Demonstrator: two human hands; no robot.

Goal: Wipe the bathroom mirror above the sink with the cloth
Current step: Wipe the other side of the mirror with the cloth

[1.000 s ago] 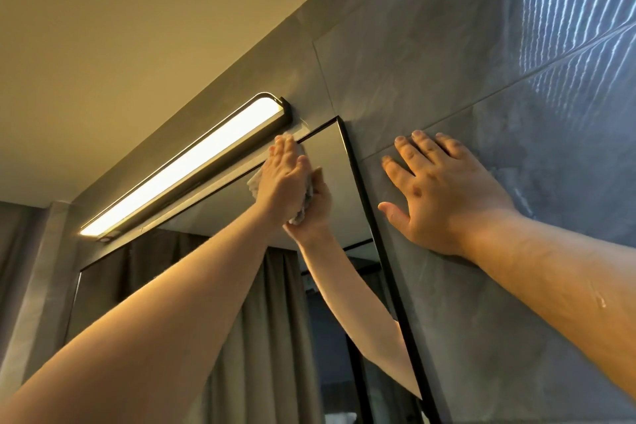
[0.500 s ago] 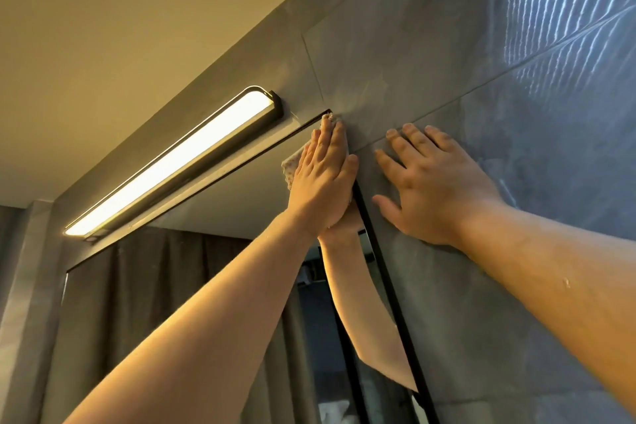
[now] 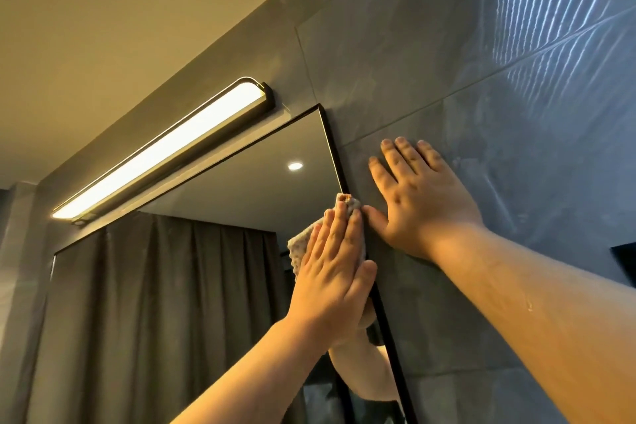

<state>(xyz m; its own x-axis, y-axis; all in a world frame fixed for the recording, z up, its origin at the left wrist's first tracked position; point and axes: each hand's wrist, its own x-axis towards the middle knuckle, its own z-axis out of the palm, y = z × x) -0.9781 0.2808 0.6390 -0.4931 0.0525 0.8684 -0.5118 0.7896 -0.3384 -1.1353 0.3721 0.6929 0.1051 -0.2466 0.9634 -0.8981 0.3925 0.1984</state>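
The left hand (image 3: 332,265) lies with its fingers (image 3: 339,229) straight and close together, flat on the beige dotted cleaning cloth (image 3: 300,246), pressing it against the black-framed wall mirror (image 3: 261,196) at the glass's right edge. The cloth shows past the fingertips at 12 o'clock and past the hand's edge at 9 o'clock. At 2 o'clock from it, just beside, the right hand (image 3: 418,203) rests palm-down on the grey stone-look wall tile (image 3: 481,79), fingers straight and slightly spread, holding nothing; its thumb almost meets the cloth's top. At 10 o'clock from both hands, a long lit bar lamp (image 3: 165,151) sits above the mirror's top edge. The glass reflects dark grey pleated curtains (image 3: 155,303).
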